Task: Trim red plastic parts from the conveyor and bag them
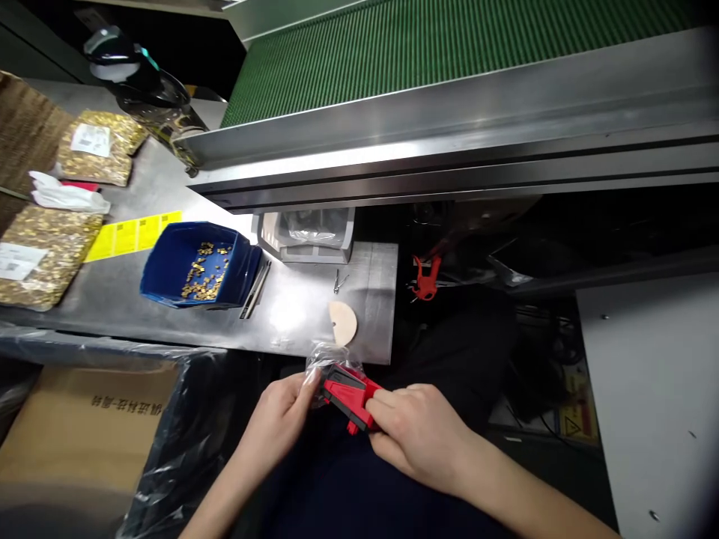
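Observation:
Below the front edge of the metal worktable [168, 322], over my lap, both hands hold a red and black plastic part [347, 393]. My right hand [419, 434] grips its right end. My left hand [281, 419] pinches a small clear plastic bag [324, 359] that covers the part's left end. On the table just above lies a round beige disc [343, 323] with a small metal clip [338, 281] behind it.
A blue bin [196, 266] of small brass parts stands on the table, with yellow labels [132, 236] and bags of brass parts [42, 254] to its left. A green conveyor [449, 52] runs behind. A lined cardboard box [84, 427] sits lower left. Another red part [425, 277] hangs under the conveyor.

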The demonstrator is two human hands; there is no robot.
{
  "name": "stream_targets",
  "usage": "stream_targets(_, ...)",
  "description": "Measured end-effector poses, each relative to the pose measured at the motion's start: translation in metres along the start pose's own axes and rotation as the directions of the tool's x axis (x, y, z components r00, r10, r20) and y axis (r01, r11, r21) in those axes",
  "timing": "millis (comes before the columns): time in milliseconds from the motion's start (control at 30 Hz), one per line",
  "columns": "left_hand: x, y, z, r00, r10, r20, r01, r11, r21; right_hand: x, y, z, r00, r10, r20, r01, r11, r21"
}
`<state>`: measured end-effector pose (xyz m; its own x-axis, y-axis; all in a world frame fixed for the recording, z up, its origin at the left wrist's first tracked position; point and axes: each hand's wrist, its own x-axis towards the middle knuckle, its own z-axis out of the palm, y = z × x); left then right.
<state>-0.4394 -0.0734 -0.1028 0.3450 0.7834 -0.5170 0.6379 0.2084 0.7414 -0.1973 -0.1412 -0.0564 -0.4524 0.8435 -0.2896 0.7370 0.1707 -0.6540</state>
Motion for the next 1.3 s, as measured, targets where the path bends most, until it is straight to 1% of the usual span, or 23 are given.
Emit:
stream_targets(67, 0.001, 0.017, 0.011, 0.977, 0.211, -0.022, -0.199, 0.946, 0.255, -0.004, 0.006, 0.009, 0.996, 0.085, -0.022, -0.084, 0.996, 0.028)
stream_targets(133, 0.004, 0.033, 0.022, 0.909, 0.414, -0.051, -0.345, 0.816, 0.463, -0.008, 0.011, 0.014, 0.970, 0.216, -0.116, -0.195, 0.966, 0.168)
stream_targets(200, 0.010, 0.047, 0.032, 0.838, 0.540, -0.084, -0.402, 0.714, 0.574, -0.012, 0.014, 0.017, 0.890, 0.393, -0.233, -0.280, 0.872, 0.401)
stream_targets(300, 0.022, 0.065, 0.044, 0.796, 0.590, -0.136, -0.389, 0.671, 0.631, -0.015, 0.015, 0.025, 0.728, 0.621, -0.291, -0.210, 0.605, 0.768)
stream_targets(367, 0.029, 0.074, 0.052, 0.794, 0.596, -0.120, -0.417, 0.677, 0.607, -0.015, 0.015, 0.032, 0.653, 0.703, -0.280, -0.103, 0.450, 0.887)
stream_targets(433, 0.032, 0.082, 0.061, 0.772, 0.633, -0.057, -0.502, 0.662, 0.556, -0.015, 0.018, 0.037, 0.599, 0.745, -0.293, -0.062, 0.408, 0.911)
stream_targets(467, 0.032, 0.085, 0.066, 0.748, 0.663, -0.030, -0.551, 0.645, 0.530, -0.015, 0.021, 0.037, 0.592, 0.746, -0.303, -0.081, 0.430, 0.899)
stream_targets(500, 0.031, 0.087, 0.070, 0.718, 0.696, -0.015, -0.594, 0.625, 0.507, -0.015, 0.025, 0.036, 0.611, 0.733, -0.299, -0.122, 0.461, 0.879)
stream_targets(567, 0.027, 0.090, 0.079, 0.669, 0.743, -0.025, -0.651, 0.601, 0.464, -0.017, 0.035, 0.031, 0.690, 0.686, -0.232, -0.196, 0.485, 0.852)
stream_targets(633, 0.024, 0.093, 0.086, 0.682, 0.731, -0.017, -0.676, 0.640, 0.364, -0.019, 0.045, 0.024, 0.721, 0.669, -0.179, -0.176, 0.428, 0.887)
stream_targets(700, 0.023, 0.097, 0.089, 0.762, 0.646, 0.031, -0.640, 0.745, 0.188, -0.019, 0.052, 0.020, 0.675, 0.710, -0.199, -0.051, 0.314, 0.948)
stream_targets(767, 0.024, 0.102, 0.090, 0.848, 0.518, 0.108, -0.522, 0.853, 0.006, -0.017, 0.056, 0.021, 0.616, 0.761, -0.204, 0.099, 0.181, 0.978)
stream_targets(800, 0.026, 0.105, 0.089, 0.876, 0.461, 0.144, -0.457, 0.888, -0.061, -0.014, 0.056, 0.024, 0.606, 0.776, -0.175, 0.161, 0.096, 0.982)
stream_targets(867, 0.029, 0.108, 0.086, 0.899, 0.389, 0.201, -0.372, 0.921, -0.119, -0.010, 0.056, 0.032, 0.600, 0.795, -0.087, 0.254, -0.086, 0.963)
stream_targets(933, 0.031, 0.108, 0.083, 0.905, 0.361, 0.223, -0.347, 0.932, -0.101, -0.006, 0.054, 0.040, 0.577, 0.816, -0.025, 0.302, -0.185, 0.935)
stream_targets(967, 0.031, 0.107, 0.083, 0.906, 0.362, 0.219, -0.351, 0.932, -0.086, -0.006, 0.054, 0.043, 0.569, 0.822, -0.022, 0.290, -0.176, 0.941)
stream_targets(1000, 0.030, 0.105, 0.082, 0.903, 0.379, 0.202, -0.371, 0.925, -0.078, -0.006, 0.054, 0.045, 0.576, 0.816, -0.045, 0.248, -0.123, 0.961)
stream_targets(1033, 0.029, 0.103, 0.082, 0.895, 0.409, 0.175, -0.402, 0.912, -0.077, -0.006, 0.054, 0.046, 0.603, 0.793, -0.084, 0.183, -0.035, 0.982)
stream_targets(1100, 0.026, 0.099, 0.082, 0.882, 0.462, 0.095, -0.450, 0.885, -0.122, -0.008, 0.055, 0.043, 0.696, 0.703, -0.148, 0.010, 0.197, 0.980)
stream_targets(1133, 0.026, 0.097, 0.082, 0.891, 0.450, 0.058, -0.434, 0.883, -0.180, -0.009, 0.055, 0.041, 0.738, 0.658, -0.150, -0.077, 0.304, 0.950)
stream_targets(1167, 0.026, 0.095, 0.082, 0.915, 0.402, 0.035, -0.379, 0.887, -0.265, -0.010, 0.056, 0.038, 0.765, 0.629, -0.136, -0.156, 0.387, 0.909)
stream_targets(1233, 0.030, 0.091, 0.081, 0.969, 0.237, 0.067, -0.175, 0.854, -0.490, -0.010, 0.055, 0.032, 0.779, 0.618, -0.105, -0.285, 0.498, 0.819)
stream_targets(1300, 0.036, 0.087, 0.079, 0.984, 0.093, 0.155, 0.034, 0.744, -0.667, -0.009, 0.054, 0.029, 0.788, 0.599, -0.143, -0.343, 0.620, 0.706)
